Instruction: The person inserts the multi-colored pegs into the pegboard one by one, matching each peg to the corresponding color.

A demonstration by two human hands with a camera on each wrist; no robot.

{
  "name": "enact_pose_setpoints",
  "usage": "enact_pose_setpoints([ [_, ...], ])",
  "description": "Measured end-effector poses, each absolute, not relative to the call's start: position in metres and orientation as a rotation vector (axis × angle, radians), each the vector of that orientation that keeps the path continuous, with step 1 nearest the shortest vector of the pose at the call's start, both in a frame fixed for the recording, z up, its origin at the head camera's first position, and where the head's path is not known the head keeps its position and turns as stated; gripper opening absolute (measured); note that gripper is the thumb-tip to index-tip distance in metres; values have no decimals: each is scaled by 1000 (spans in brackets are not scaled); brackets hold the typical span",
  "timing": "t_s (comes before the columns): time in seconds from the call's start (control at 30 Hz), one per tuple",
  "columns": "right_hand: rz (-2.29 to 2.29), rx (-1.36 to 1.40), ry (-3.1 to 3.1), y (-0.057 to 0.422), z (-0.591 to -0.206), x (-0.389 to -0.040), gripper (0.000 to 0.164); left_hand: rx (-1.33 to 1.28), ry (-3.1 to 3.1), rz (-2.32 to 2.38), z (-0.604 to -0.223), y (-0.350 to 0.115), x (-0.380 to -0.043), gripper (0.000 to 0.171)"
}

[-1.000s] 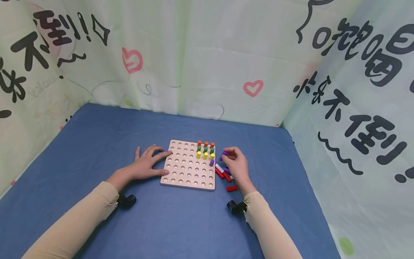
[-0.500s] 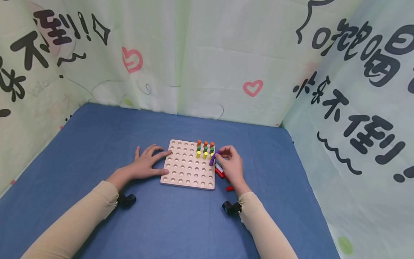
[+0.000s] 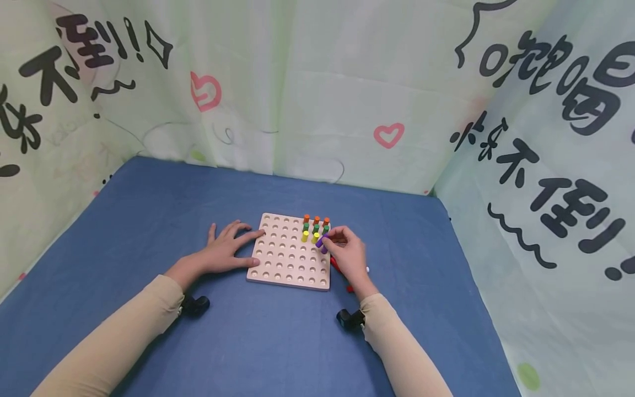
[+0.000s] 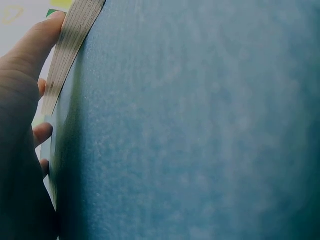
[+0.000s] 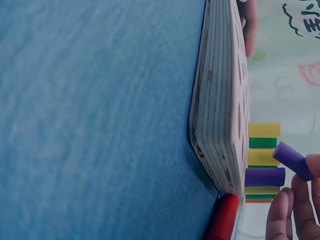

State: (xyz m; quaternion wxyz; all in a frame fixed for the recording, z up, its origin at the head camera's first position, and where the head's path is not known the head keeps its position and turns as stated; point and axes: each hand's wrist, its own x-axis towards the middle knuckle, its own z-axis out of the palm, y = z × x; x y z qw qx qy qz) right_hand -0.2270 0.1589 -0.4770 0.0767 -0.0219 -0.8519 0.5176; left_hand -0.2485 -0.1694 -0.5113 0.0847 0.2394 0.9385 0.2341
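Note:
A pale wooden pegboard [image 3: 297, 282] with rows of round holes lies on the blue cloth. My left hand [image 3: 223, 252] has its fingers spread, and the thumb and a finger touch the board's left side. Above the board's right part, my right hand [image 3: 349, 258] pinches a purple peg [image 5: 293, 160], which is tilted and apart from the holes. Just below it, a second purple peg [image 5: 264, 177] stands in the board. Behind are rows of yellow pegs [image 3: 305, 236], green pegs [image 3: 306, 227] and orange pegs [image 3: 306, 218], partly hidden by the right hand.
A red peg [image 5: 223, 217] lies against the board's right side. Other loose pegs are mostly hidden under my right hand; a white end [image 3: 367, 269] shows beside the wrist. Printed curtains [image 3: 327, 71] surround the blue cloth [image 3: 268, 342] at the back and sides.
My right hand has carried the purple peg leftward from beside the board to over its right columns. The left hand has kept its place on the board.

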Motion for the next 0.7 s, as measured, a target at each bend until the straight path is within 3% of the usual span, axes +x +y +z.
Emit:
enact_pose_setpoints([
  [0.7,1385,-34,-2696,153,-480,-230,12,678,2770,691,-512,-170,-251,85],
])
